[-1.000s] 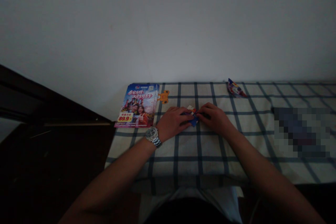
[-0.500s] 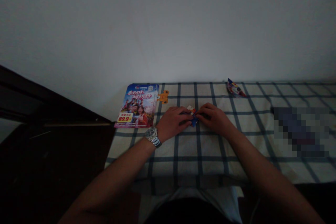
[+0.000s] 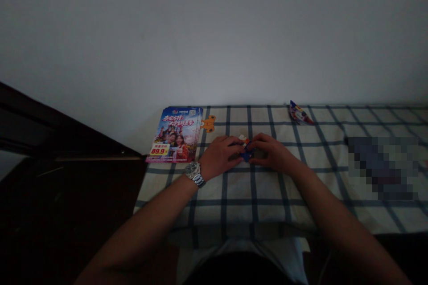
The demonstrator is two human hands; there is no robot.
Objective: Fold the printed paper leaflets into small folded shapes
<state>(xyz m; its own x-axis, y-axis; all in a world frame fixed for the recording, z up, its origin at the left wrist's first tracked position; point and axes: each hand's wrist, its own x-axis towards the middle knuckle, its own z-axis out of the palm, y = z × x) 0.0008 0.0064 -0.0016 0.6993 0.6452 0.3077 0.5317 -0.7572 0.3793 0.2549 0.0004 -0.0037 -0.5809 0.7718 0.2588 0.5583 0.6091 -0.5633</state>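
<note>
A small folded piece of printed paper (image 3: 246, 155), blue with white and red parts, lies on the checked tablecloth between my hands. My left hand (image 3: 222, 153), with a metal watch on its wrist, grips the paper's left side with bent fingers. From the right, my right hand (image 3: 269, 153) pinches the paper's other edge between thumb and fingers. Fingers cover much of the paper, so its full shape is hidden. Left of my left hand lies a stack of printed flyers (image 3: 175, 136) in blue and pink.
An orange bear-shaped piece (image 3: 209, 124) lies beside the flyers. Farther back on the right stands a folded paper shape (image 3: 299, 113). A blurred-out dark object (image 3: 381, 164) lies on the tablecloth (image 3: 267, 207) at the right. A white wall (image 3: 234, 44) rises behind the table.
My right thumb has moved down, apart from the fingers, along the paper's right side. My left hand stays almost where it was.
</note>
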